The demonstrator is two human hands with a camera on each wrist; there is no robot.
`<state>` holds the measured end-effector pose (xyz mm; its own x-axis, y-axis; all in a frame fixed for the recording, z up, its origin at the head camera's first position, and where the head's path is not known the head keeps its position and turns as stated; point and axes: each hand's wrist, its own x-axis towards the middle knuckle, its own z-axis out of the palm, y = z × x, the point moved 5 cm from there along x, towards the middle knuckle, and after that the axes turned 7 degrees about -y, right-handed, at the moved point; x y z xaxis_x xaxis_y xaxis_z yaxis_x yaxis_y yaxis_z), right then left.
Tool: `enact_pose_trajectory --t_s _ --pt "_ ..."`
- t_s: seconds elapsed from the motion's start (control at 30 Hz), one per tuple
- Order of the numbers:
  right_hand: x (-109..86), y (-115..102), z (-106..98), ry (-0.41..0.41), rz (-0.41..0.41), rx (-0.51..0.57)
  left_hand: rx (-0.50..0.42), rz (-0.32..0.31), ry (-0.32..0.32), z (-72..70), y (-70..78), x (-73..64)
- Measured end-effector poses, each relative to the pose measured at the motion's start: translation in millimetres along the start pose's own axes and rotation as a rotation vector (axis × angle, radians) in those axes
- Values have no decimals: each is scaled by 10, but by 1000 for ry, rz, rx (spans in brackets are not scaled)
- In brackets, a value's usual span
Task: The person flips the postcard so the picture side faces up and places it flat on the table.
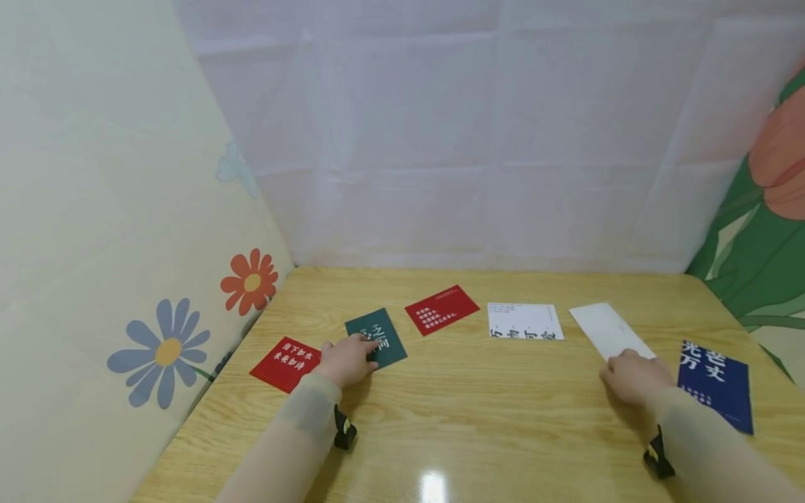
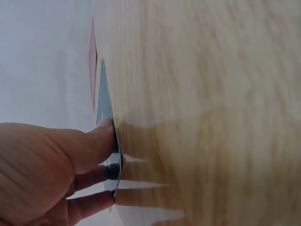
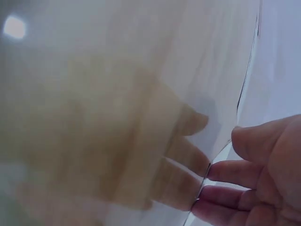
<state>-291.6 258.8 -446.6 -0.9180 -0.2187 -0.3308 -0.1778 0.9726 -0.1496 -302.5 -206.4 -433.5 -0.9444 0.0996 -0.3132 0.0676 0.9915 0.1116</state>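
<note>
My left hand [image 1: 349,360] rests on a dark green card [image 1: 377,325] with white characters. In the left wrist view, the thumb lies on that card and straight fingertips touch it near a corner. On the other side, my right hand [image 1: 635,377] reaches over the near end of a plain white card [image 1: 606,327]. Its fingertips [image 3: 214,170] sit right at the card's edge in the right wrist view, thumb apart from them. Left of the left hand lies a red card [image 1: 286,363]; a dark blue card [image 1: 723,384] lies beyond the right wrist, partly covered by the sleeve.
Between the hands, farther back, lie another red card [image 1: 442,309] and a white card with black characters [image 1: 525,321]. The glossy wooden table [image 1: 472,412] reflects light. A white cloth [image 1: 402,154] hangs behind it, with a flower-patterned panel [image 1: 126,230] at left.
</note>
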Motion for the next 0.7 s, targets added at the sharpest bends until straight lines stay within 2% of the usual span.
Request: enact_pose_trajectory --t_s 0.3,0.7 --pt "-211 -181 134 63 -5 -49 -5 5 -4 -14 12 -28" --pt "-516 -303 255 84 -28 -103 -4 9 -8 -30 26 -40"
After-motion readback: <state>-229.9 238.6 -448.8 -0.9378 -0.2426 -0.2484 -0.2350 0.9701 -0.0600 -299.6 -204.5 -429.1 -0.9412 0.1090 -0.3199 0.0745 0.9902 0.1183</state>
